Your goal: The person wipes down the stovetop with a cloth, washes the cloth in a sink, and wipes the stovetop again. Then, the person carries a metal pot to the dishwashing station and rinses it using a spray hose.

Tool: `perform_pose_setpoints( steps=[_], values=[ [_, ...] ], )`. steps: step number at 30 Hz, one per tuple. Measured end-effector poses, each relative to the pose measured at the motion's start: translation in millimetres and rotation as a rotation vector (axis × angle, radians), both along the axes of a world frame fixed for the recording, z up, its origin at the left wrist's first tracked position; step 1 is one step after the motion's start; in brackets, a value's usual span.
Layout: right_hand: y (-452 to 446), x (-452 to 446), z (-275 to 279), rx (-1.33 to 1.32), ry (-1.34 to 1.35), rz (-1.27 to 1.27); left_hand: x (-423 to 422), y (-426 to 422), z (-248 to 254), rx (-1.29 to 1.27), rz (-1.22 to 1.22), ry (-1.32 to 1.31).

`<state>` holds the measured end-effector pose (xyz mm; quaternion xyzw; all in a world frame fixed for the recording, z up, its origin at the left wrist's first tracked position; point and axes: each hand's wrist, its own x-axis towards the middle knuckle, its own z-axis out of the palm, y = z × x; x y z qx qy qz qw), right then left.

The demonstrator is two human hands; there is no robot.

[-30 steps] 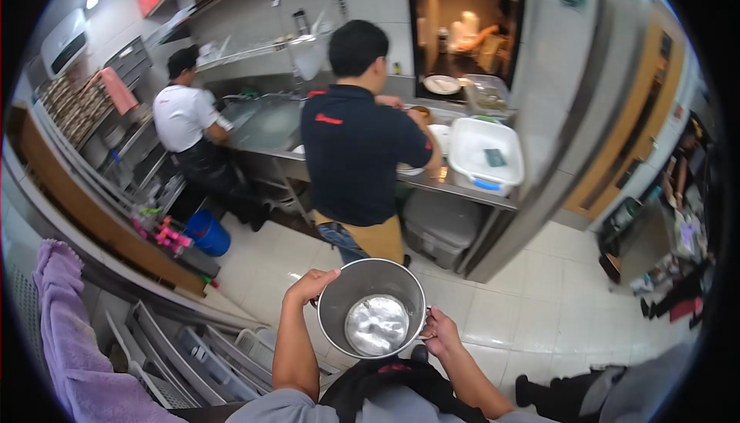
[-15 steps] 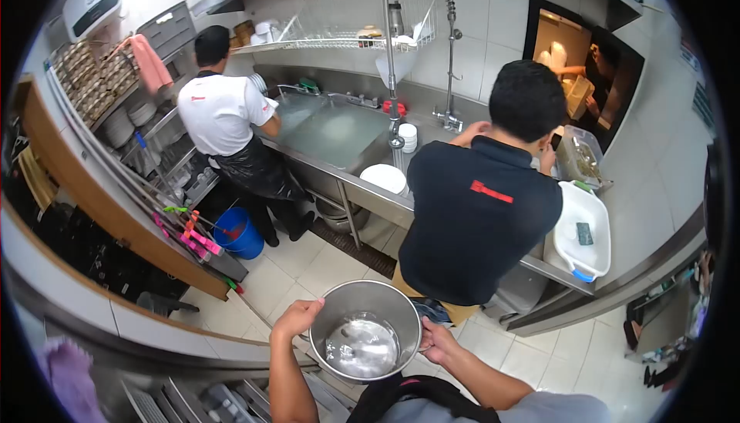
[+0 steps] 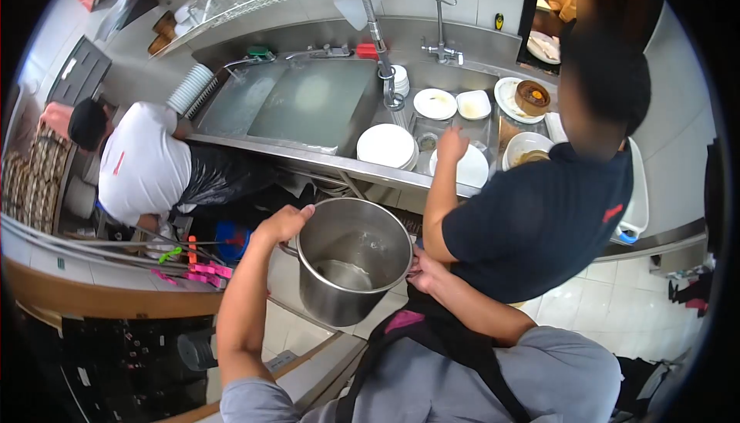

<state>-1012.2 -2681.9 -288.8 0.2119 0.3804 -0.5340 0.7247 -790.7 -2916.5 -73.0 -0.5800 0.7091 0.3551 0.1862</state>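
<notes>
A deep metal pot [image 3: 339, 300] hangs in front of my body, tilted so that its shiny inside shows. My left hand [image 3: 285, 224] is closed on the handle at its left side, thumb near the rim. At the opposite side my right hand [image 3: 426, 270] grips the other handle, which the fingers mostly hide. A little liquid seems to lie at the bottom. Beyond the pot runs the steel sink counter [image 3: 308, 153], with stacked white plates [image 3: 385, 146] near its front edge.
A co-worker in a dark shirt [image 3: 539, 215] stands close at the right, one arm over the sink. Another in a white shirt [image 3: 146, 161] bends at the left. Pink clips [image 3: 208, 270] and poles are at lower left, near a blue bucket [image 3: 231, 240].
The view has moved nearer the sink, and the pot in my two hands came along. The dark-shirted co-worker has turned and reaches over the plates; the white-shirted one now bends toward the shelves.
</notes>
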Motion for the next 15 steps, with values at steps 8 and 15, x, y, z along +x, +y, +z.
perform_pose_setpoints(
  steps=[8,15],
  values=[
    [-126,29,26,-0.020,-0.106,-0.236,-83,-169,35,0.023,-0.239,-0.256],
    [-231,73,4,0.033,-0.291,-0.483,-159,-294,18,0.020,-0.517,-0.490]
  ],
)
